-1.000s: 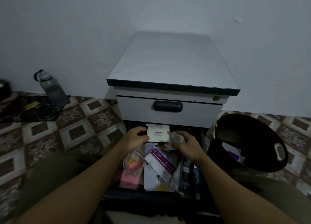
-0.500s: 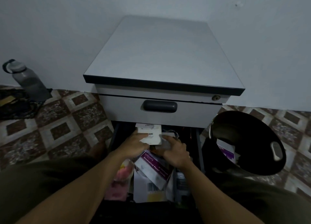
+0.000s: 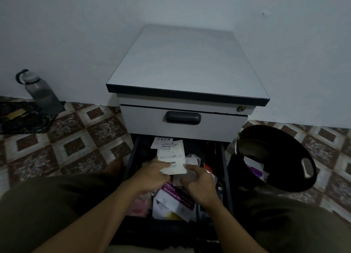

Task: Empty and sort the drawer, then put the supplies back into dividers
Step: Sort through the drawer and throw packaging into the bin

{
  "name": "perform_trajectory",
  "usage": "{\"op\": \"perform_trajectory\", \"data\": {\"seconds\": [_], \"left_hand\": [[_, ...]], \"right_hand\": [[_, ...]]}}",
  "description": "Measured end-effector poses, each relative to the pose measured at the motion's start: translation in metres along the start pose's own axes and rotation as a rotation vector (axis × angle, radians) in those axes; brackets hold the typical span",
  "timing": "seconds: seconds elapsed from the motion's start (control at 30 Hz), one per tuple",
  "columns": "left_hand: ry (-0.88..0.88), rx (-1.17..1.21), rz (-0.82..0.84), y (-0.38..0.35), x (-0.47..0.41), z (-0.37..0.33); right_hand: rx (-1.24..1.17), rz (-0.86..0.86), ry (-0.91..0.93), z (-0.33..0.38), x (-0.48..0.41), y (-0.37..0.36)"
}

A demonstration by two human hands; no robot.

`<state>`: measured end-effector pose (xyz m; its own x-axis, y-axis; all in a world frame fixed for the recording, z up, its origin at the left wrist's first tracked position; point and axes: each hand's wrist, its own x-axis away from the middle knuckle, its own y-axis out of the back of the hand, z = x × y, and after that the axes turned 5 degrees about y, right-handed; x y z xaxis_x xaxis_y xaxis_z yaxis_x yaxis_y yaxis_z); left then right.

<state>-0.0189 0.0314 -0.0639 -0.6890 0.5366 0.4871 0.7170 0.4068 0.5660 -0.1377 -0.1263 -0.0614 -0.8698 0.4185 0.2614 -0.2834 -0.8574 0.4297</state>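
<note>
The lower drawer point(image 3: 225, 169) of a grey cabinet point(image 3: 186, 66) stands pulled out toward me, full of mixed supplies. My left hand point(image 3: 152, 174) holds a white packet with a barcode point(image 3: 171, 154) over the drawer's middle. Just right of it, my right hand point(image 3: 197, 182) curls its fingers round a small clear plastic wrapper point(image 3: 192, 160). Under both hands lies a purple and white mechanical pencil lead pack point(image 3: 178, 197). A pink item point(image 3: 139, 208) sits at the drawer's left side. The drawer's front part is hidden by my arms.
A black bin point(image 3: 275, 157) with some packaging inside stands tilted to the right of the drawer. The upper drawer with its dark handle point(image 3: 183, 117) is closed. A grey water bottle point(image 3: 40, 92) and a dark bag point(image 3: 19, 118) lie on the patterned floor at left.
Both hands have drawn back toward me with the white packet and the wrapper still in them. The camera view has shifted, so the cabinet sits differently in frame.
</note>
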Motion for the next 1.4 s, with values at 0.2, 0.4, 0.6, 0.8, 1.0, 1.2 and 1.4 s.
{"op": "perform_trajectory", "data": {"seconds": [0.2,0.4,0.6,0.8,1.0,1.2,1.4], "left_hand": [[-0.035,-0.145,-0.040,-0.009,0.026,0.009],[-0.054,0.102,-0.161,0.005,0.022,0.004],[-0.065,0.123,-0.205,0.018,-0.005,-0.005],[0.007,0.022,-0.159,0.017,-0.037,-0.008],[0.062,-0.198,-0.112,0.015,-0.063,-0.012],[0.115,-0.288,-0.026,0.011,-0.064,-0.015],[0.117,-0.325,0.013,0.008,-0.061,-0.015]], "right_hand": [[-0.071,-0.018,-0.007,0.001,0.025,0.002],[0.010,-0.143,0.068,0.006,0.015,0.003],[0.083,-0.135,0.070,0.008,-0.011,0.005],[0.210,-0.191,0.048,0.001,-0.037,0.019],[0.229,-0.190,0.006,-0.002,-0.063,0.023],[0.218,-0.138,-0.132,0.004,-0.080,0.022],[0.188,-0.109,-0.188,-0.003,-0.084,0.023]]}}
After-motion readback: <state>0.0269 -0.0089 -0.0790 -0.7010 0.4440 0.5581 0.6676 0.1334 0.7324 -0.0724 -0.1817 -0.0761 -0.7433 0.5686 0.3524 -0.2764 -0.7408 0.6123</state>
